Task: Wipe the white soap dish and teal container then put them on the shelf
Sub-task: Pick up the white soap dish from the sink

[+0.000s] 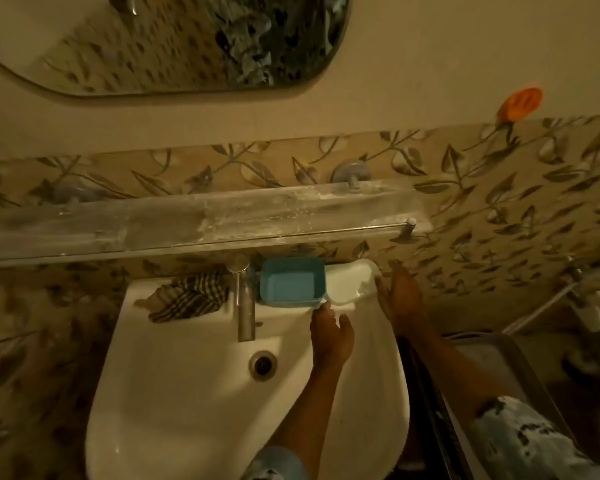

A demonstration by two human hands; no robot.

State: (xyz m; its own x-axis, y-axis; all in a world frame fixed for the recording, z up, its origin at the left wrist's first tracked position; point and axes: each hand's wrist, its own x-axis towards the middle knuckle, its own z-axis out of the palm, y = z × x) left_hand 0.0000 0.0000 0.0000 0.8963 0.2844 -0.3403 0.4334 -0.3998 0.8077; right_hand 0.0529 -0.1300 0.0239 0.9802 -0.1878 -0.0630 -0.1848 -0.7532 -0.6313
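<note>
White soap dish (350, 284): sitting centre-right, on sink (187, 393) back ledge, touching teal container (291, 280).
Left hand (331, 336): fingertips touching dish's near edge; grip unclear.
Right hand (400, 296): cupping dish's right end.
Shelf (187, 220): standing bare above.

Person, two arms in view. Left hand (331, 336): bare, no ring, watch or band to be seen; forearm bare up to a short pale blue fabric sleeve (276, 462) with dark blotched print, cut off by the lower edge of the picture. Right hand (400, 299): bare, likewise unadorned; forearm bare to the elbow. Right short sleeve (530, 441): same pale blue cloth, loose, with irregular dark grey-black mottled patches and whitish areas. Fingernails too blurred to describe.
</note>
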